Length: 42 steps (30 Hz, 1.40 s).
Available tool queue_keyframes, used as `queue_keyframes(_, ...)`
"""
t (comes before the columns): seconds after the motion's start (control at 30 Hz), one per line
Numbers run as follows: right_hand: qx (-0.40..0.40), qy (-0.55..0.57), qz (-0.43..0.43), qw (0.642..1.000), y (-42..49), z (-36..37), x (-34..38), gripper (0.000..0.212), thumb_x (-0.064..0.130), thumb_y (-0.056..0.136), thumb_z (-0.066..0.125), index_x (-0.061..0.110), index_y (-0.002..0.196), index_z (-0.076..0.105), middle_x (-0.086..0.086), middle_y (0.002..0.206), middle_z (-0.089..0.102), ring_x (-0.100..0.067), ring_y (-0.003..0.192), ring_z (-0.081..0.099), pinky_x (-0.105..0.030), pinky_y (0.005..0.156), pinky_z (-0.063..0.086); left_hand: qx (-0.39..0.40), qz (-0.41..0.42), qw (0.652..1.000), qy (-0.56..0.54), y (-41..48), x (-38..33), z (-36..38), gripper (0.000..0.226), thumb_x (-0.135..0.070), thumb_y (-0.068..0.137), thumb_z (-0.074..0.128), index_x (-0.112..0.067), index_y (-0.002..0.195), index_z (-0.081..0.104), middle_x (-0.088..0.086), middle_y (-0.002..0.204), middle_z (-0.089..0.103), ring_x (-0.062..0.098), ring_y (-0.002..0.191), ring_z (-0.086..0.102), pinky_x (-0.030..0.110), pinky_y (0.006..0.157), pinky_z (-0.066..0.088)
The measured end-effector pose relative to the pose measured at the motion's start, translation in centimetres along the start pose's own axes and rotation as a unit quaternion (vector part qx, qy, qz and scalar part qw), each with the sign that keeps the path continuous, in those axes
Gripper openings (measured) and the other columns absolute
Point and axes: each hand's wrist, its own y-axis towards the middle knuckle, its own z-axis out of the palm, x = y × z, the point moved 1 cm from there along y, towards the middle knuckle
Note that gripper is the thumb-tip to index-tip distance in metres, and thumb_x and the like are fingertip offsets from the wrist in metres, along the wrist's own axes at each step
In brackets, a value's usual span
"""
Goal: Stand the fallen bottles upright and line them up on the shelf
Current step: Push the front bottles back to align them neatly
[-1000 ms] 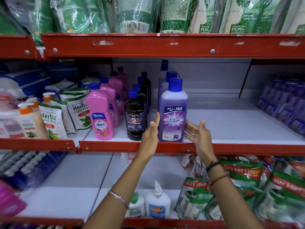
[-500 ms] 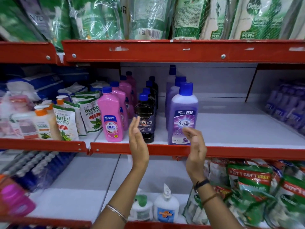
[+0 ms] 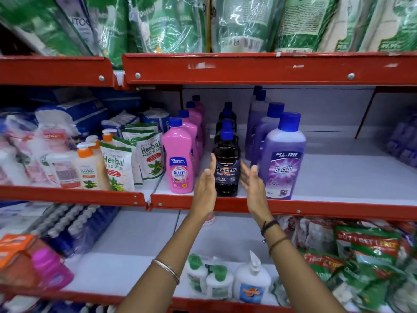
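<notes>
Dark plastic, the black Bactin floor cleaner bottle (image 3: 226,163) stood upright at the front edge of the red-lipped shelf (image 3: 316,207), between the pink Shakti bottle (image 3: 179,161) and the purple Bactin bottle (image 3: 283,163). The left hand (image 3: 205,188) and right hand (image 3: 252,182) flanked it, palms inward, fingers straight and together, gripping nothing. Full, it looked heavy and slick; the flat sides at label height seemed the safest hold.

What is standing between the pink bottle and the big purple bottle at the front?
The black Bactin bottle, upright, with both open hands flanking it, in the head view.

Blurred purple bottles (image 3: 404,145) at right edge; rear black bottles (image 3: 227,114) largely hidden behind the front one.
</notes>
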Motion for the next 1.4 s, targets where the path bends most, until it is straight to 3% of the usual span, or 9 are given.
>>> queue_keyframes(0.23,-0.025,-0.008,-0.018,1.0,-1.4,0.4,-0.8,0.068,0.069,0.085,0.025,0.03,0.138,0.041,-0.001,0.147,0.044,-0.011,0.135,0.041,-0.04,0.117,0.029,0.019,0.009,1.0,-0.009,-1.3,0.5,-0.7,0.081,-0.088,0.064,0.002,-0.055,0.137,0.017,-0.031,0.139,0.024,-0.002,0.133,0.022,0.037,0.115,0.025)
queue_keyframes(0.43,-0.173,-0.119,-0.189,0.959,-4.6,2.5,0.3,0.058,0.049,0.093,0.027,0.012,0.13,0.051,-0.008,0.129,0.05,-0.007,0.123,0.044,-0.029,0.108,0.035,-0.049,0.045,0.997,-0.031,-2.1,0.9,-2.1,0.077,-0.084,0.07,0.006,-0.051,0.137,0.025,-0.021,0.142,0.027,-0.029,0.12,0.019,0.0,0.097,0.016)
queue_keyframes(0.5,-0.126,-0.141,-0.266,0.945,-5.7,3.9,0.5,0.057,0.048,0.095,0.027,0.008,0.126,0.054,-0.01,0.124,0.053,-0.01,0.121,0.047,-0.028,0.104,0.037,-0.11,0.051,0.991,-0.048,-2.1,1.3,-3.5,0.068,-0.082,0.072,0.009,-0.055,0.134,0.021,-0.016,0.148,0.018,-0.025,0.125,0.016,-0.004,0.096,0.015)
queue_keyframes(0.63,0.042,-0.107,-0.157,0.981,-4.0,8.1,0.0,0.054,0.049,0.094,0.027,0.02,0.138,0.041,-0.002,0.145,0.045,-0.015,0.135,0.039,-0.039,0.113,0.032,-0.141,0.031,0.989,-0.046,-1.1,2.0,-6.9,0.08,-0.077,0.072,0.01,-0.041,0.144,0.009,-0.003,0.158,0.003,-0.008,0.129,0.019,-0.011,0.084,0.022)
queue_keyframes(0.83,0.075,-0.064,0.003,0.995,-0.9,12.0,0.2,0.049,0.045,0.099,0.017,0.027,0.142,0.031,0.021,0.133,0.041,0.008,0.123,0.041,-0.001,0.095,0.031,-0.055,0.028,0.998,-0.006,0.7,4.4,-10.3,0.09,-0.086,0.068,0.007,-0.04,0.146,0.01,-0.014,0.15,0.023,0.004,0.135,0.03,0.028,0.109,0.033)
queue_keyframes(0.97,0.059,-0.061,0.008,0.996,-0.4,12.0,-0.1,0.037,0.047,0.098,0.02,0.043,0.116,0.051,0.021,0.106,0.058,0.007,0.099,0.058,-0.01,0.088,0.044,-0.01,0.029,0.999,-0.009,0.5,4.4,-11.3,0.089,-0.085,0.069,0.009,-0.04,0.145,0.013,-0.013,0.15,0.024,-0.004,0.131,0.033,0.013,0.104,0.034)
queue_keyframes(1.1,0.039,-0.035,0.007,0.999,-1.1,11.4,-0.4,0.055,0.047,0.097,0.022,0.016,0.137,0.044,0.012,0.12,0.053,-0.004,0.112,0.053,-0.024,0.1,0.04,0.013,0.021,0.999,-0.032,0.1,4.1,-12.2,0.095,-0.088,0.065,0.01,-0.038,0.145,0.016,-0.011,0.151,0.027,0.001,0.13,0.034,0.005,0.093,0.037)
queue_keyframes(1.27,0.041,-0.041,0.011,0.998,-2.0,11.0,-0.5,0.056,0.047,0.097,0.021,0.015,0.137,0.044,0.008,0.123,0.052,-0.005,0.113,0.053,-0.008,0.086,0.044,0.014,0.02,0.999,-0.027,-1.1,3.6,-12.5,0.088,-0.088,0.063,0.01,-0.046,0.139,0.021,-0.016,0.13,0.039,-0.004,0.111,0.046,-0.006,0.072,0.039)
queue_keyframes(1.4,0.034,-0.04,0.013,0.999,-2.4,11.2,-0.6,0.059,0.053,0.094,0.021,0.02,0.138,0.042,0.013,0.123,0.052,0.0,0.11,0.054,-0.01,0.087,0.043,0.026,0.025,0.998,-0.047,-1.6,2.7,-12.9,0.085,-0.073,0.069,0.012,-0.033,0.142,0.024,-0.019,0.124,0.041,-0.032,0.093,0.045,-0.008,0.066,0.037)
